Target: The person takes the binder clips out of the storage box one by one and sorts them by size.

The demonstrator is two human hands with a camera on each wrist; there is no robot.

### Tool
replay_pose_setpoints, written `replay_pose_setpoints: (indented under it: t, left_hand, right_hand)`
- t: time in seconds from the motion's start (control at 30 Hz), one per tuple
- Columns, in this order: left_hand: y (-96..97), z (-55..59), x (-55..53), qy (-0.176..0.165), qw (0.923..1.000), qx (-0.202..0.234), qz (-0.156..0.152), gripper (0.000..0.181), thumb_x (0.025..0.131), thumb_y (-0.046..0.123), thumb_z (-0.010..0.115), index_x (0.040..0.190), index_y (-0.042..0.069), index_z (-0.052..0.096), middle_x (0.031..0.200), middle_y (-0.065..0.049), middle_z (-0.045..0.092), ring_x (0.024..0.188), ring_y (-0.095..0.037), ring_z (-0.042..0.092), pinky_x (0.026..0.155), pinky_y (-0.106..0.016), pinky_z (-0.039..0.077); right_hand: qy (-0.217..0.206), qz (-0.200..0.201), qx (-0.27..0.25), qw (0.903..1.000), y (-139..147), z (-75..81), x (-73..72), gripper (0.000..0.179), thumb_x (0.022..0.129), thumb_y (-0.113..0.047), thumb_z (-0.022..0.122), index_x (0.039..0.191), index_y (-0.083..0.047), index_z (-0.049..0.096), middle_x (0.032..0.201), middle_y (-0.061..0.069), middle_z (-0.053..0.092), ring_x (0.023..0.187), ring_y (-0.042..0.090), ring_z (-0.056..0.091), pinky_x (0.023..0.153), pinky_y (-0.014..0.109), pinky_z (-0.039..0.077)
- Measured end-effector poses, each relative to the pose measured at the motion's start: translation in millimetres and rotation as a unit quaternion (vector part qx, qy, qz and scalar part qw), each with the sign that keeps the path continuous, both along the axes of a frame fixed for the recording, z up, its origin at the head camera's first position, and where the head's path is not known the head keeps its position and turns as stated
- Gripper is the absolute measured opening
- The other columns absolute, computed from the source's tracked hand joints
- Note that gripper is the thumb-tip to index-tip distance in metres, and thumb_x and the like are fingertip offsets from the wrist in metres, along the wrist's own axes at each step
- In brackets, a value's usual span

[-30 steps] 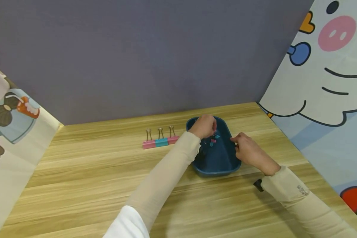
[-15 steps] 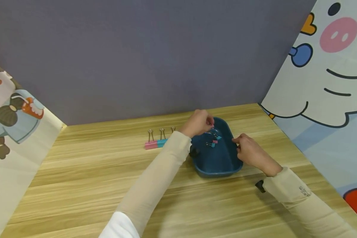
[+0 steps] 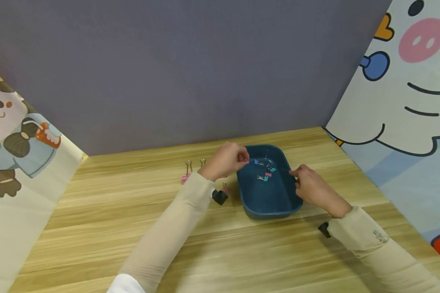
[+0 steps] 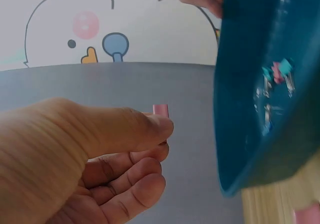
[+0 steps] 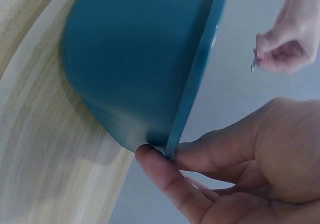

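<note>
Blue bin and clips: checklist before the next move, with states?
1. Left hand pinching the pink clip: ok.
2. Pink clip apart from the blue bin: ok, gap shows in the left wrist view.
3. Right hand gripping the rim: ok.
4. Blue bin upright on the table: ok.
5. Large clips fully visible, head view: not ok, left arm hides part.
6. Pinch firmness: cannot tell.

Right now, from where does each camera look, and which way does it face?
Head: worn on the head, looking forward and down at the table and tray; left hand, right hand and both sleeves show.
Left wrist: on that wrist, facing the pink clip its hand pinches; both hands show.
Right wrist: on that wrist, facing the tray its hand grips; both hands show.
Both wrist views share the tray.
</note>
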State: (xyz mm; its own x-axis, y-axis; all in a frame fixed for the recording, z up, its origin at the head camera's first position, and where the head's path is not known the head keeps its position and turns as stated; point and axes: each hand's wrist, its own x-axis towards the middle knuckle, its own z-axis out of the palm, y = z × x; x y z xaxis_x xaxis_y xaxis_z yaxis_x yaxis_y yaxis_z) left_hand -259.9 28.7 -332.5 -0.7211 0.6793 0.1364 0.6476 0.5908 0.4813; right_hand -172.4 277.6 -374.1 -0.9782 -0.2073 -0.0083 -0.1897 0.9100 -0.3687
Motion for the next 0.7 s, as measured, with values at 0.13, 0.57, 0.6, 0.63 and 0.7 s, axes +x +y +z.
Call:
replay_pose_setpoints:
  t: [0.13,0.57,0.6,0.63,0.7]
  left_hand:
    - [-18.3,-4.1,5.1,0.018,0.9998,-0.007,0.001,0.005,0.086,0.009,0.069,0.091,0.008,0.071,0.082,0.002,0.063,0.073,-0.010,0.056,0.065,-0.020,0.047]
    - [-58.5,-40.2,16.3,0.010,0.9992,-0.039,-0.004,0.009,0.084,0.002,0.070,0.091,0.005,0.071,0.086,-0.002,0.068,0.075,-0.009,0.060,0.066,-0.022,0.048]
    - [-60.2,-44.0,16.5,0.009,0.9990,-0.043,-0.004,0.008,0.084,0.001,0.070,0.091,0.005,0.072,0.086,-0.002,0.068,0.075,-0.010,0.060,0.066,-0.022,0.049]
    - [-61.8,-47.7,16.5,0.011,0.9988,-0.048,-0.003,0.008,0.084,0.001,0.070,0.090,0.005,0.072,0.086,-0.003,0.068,0.075,-0.010,0.060,0.066,-0.022,0.049]
    - [-64.6,-54.2,16.9,0.009,0.9985,-0.054,-0.002,0.005,0.083,0.000,0.070,0.086,0.004,0.072,0.083,-0.003,0.068,0.073,-0.010,0.059,0.065,-0.022,0.048]
  right_hand:
    - [0.001,0.000,-0.002,1.0000,-0.5,0.2,-0.4,0.042,0.080,0.014,0.050,0.121,0.019,0.051,0.110,0.032,0.048,0.075,0.024,0.055,0.062,0.033,0.045]
    - [-0.010,-0.003,0.002,0.9999,0.0,2.9,0.1,0.042,0.081,0.013,0.049,0.123,0.019,0.050,0.113,0.033,0.047,0.078,0.025,0.055,0.064,0.034,0.046]
    - [-0.010,-0.002,0.001,0.9999,0.0,2.7,0.3,0.042,0.081,0.013,0.050,0.123,0.019,0.050,0.113,0.033,0.047,0.078,0.025,0.055,0.064,0.034,0.046]
    - [-0.009,0.000,0.001,1.0000,0.1,2.5,0.4,0.042,0.081,0.013,0.050,0.122,0.019,0.050,0.113,0.033,0.047,0.078,0.025,0.055,0.064,0.035,0.046]
    - [-0.005,0.004,0.000,1.0000,0.0,2.0,0.5,0.042,0.081,0.013,0.050,0.122,0.019,0.050,0.112,0.032,0.048,0.078,0.025,0.056,0.065,0.035,0.047]
